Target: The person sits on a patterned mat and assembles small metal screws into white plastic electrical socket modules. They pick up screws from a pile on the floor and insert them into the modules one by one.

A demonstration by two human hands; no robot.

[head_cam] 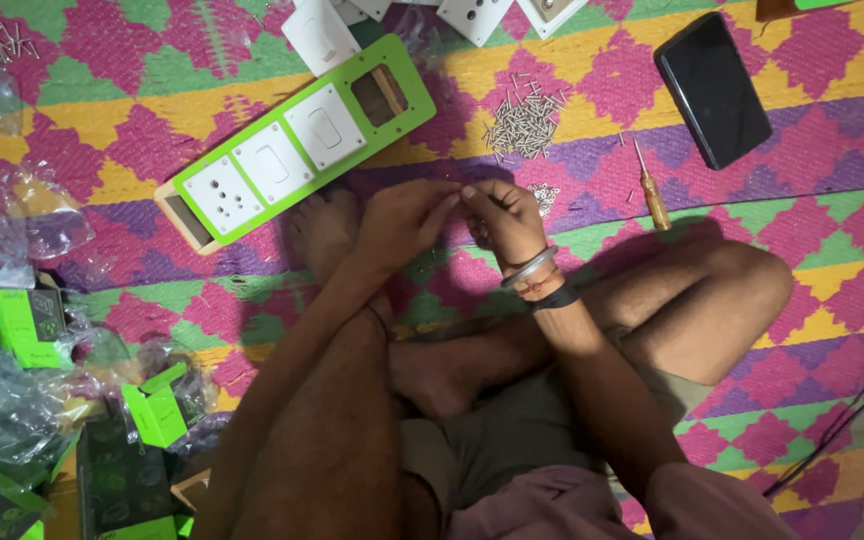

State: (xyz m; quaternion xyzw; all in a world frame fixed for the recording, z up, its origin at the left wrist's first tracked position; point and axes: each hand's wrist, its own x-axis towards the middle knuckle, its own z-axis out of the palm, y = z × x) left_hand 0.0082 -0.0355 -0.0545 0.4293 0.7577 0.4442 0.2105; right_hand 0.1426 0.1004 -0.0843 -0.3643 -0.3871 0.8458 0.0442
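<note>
My left hand (404, 216) and my right hand (503, 216) meet fingertip to fingertip above the patterned mat, pinching something small and thin that I cannot make out. The right wrist wears a metal bangle and a dark band. A green switch plate (301, 141) on a wooden box lies just beyond my left hand, holding a white socket and two white switches, with one slot empty. A pile of small screws (523, 120) lies past my right hand. I sit cross-legged, with my bare feet under the hands.
A wooden-handled screwdriver (651, 187) lies right of the hands, and a black phone (713, 88) beyond it. White switch modules (472, 14) sit at the top edge. Green boxes and clear plastic bags (22, 330) crowd the left side. A dark cable (842, 420) runs at lower right.
</note>
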